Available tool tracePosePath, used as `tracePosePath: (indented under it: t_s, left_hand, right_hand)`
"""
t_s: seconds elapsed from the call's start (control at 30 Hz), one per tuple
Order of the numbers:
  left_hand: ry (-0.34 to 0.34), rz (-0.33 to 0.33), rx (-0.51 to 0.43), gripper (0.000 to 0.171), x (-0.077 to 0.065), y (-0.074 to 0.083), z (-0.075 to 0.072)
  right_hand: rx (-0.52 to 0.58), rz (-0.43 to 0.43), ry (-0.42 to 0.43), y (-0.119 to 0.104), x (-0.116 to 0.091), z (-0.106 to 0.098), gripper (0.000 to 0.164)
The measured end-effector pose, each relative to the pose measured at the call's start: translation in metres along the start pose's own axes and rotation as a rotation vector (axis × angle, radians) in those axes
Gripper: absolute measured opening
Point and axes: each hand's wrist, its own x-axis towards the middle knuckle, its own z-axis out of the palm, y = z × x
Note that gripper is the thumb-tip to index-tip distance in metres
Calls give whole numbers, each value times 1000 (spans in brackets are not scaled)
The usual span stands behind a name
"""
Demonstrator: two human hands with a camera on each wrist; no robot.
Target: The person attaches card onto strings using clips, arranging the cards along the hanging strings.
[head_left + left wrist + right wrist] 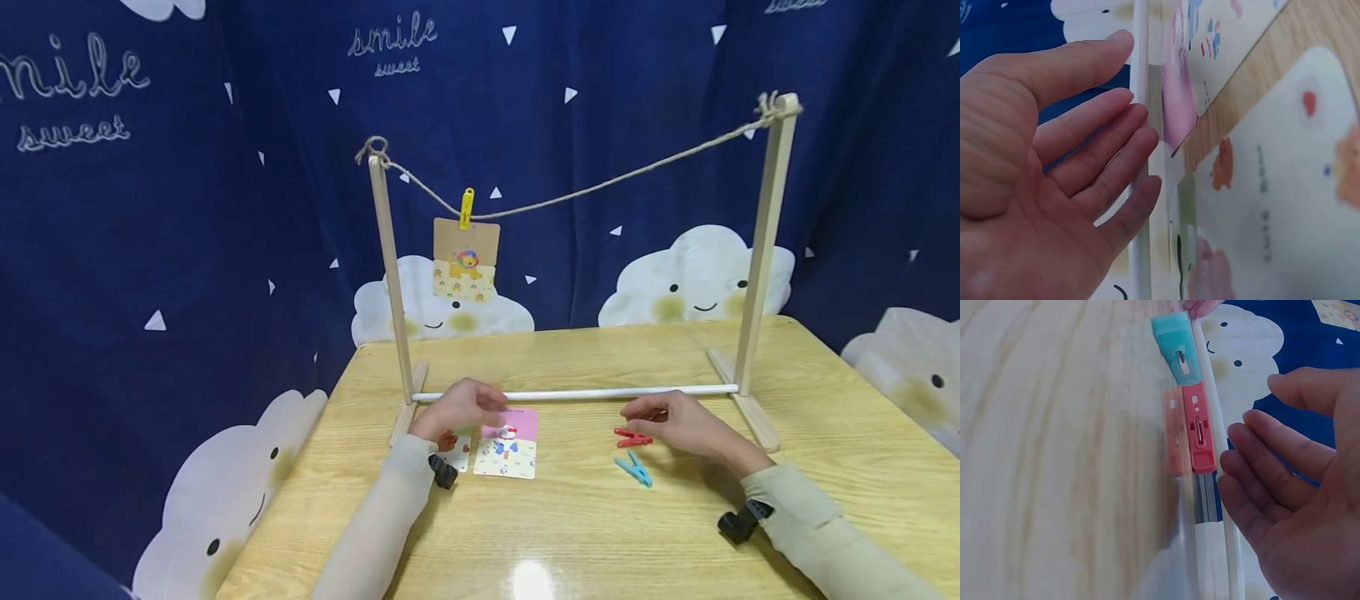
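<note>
Over two cards on the table my left hand (467, 407) hovers with relaxed fingers, holding nothing. The pink-topped card (506, 458) shows whole; the card with a brown bear (456, 448) is partly covered by that hand. My right hand (678, 421) is loosely bent beside a red clothespin (1200, 434), its fingers apart from it in the right wrist view. Just nearer to me lies a light-blue clothespin (635, 469). A yellow clothespin (467, 208) clips a lion card (465, 265) to the sagging string (600, 191).
Two wooden posts, the left post (391, 275) and the right post (767, 250), hold the string's ends. A white rod (615, 392) joins them low, just behind my hands. Behind the wooden table (555, 542) hangs a dark blue curtain (300, 125) with clouds.
</note>
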Motion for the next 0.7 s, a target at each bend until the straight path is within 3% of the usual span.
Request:
tracePosePath:
  t_s: [0.4, 0.7]
  left_hand:
    - [-19, -22, 17, 44, 1, 2, 3]
    - [-3, -49, 37, 44, 0, 2, 5]
  right_hand:
    - [72, -15, -28, -6, -4, -4, 27]
    - [56, -25, -43, 2, -2, -2, 27]
